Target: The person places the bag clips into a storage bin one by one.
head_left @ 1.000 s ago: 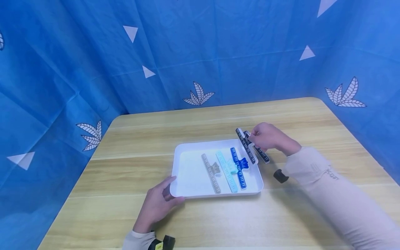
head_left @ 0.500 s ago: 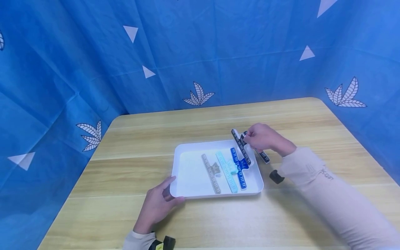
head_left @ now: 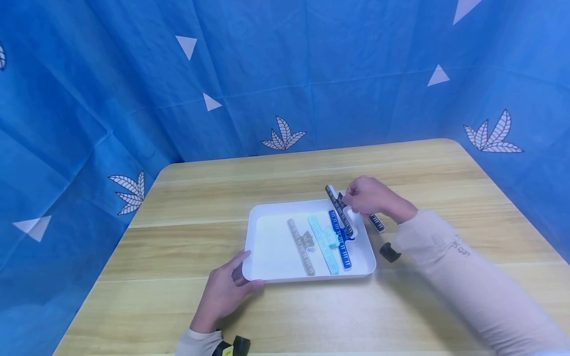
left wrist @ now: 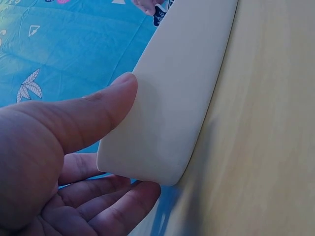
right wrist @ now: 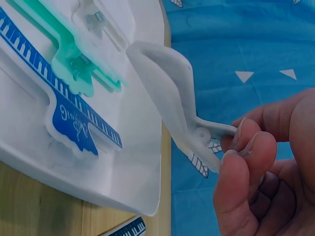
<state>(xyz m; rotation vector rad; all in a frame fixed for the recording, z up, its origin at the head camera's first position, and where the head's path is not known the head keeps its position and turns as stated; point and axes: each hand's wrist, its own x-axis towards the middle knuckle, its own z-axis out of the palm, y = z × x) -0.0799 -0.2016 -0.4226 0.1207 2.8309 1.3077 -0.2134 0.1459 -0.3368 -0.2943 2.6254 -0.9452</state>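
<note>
My right hand (head_left: 371,197) pinches the handle of a black music clip (head_left: 339,211) printed with piano keys. The clip hangs tilted over the right end of a white tray (head_left: 269,247), its pale underside (right wrist: 165,83) showing in the right wrist view. Inside the tray lie a grey clip (head_left: 301,247), a mint clip (head_left: 324,245) and a blue clip (head_left: 342,252), side by side; the held clip overlaps the blue one's upper part. At the tray's near left corner, my left hand (head_left: 224,294) holds on, thumb (left wrist: 106,110) against the outer wall.
Another black clip (head_left: 376,223) lies on the wooden table (head_left: 178,237) just right of the tray, partly hidden by my right hand. A blue patterned curtain (head_left: 249,74) hangs behind the table and along its sides.
My right hand has carried the black clip left, from the tray's right rim to over the blue clip. The left hand and the tray have stayed put.
</note>
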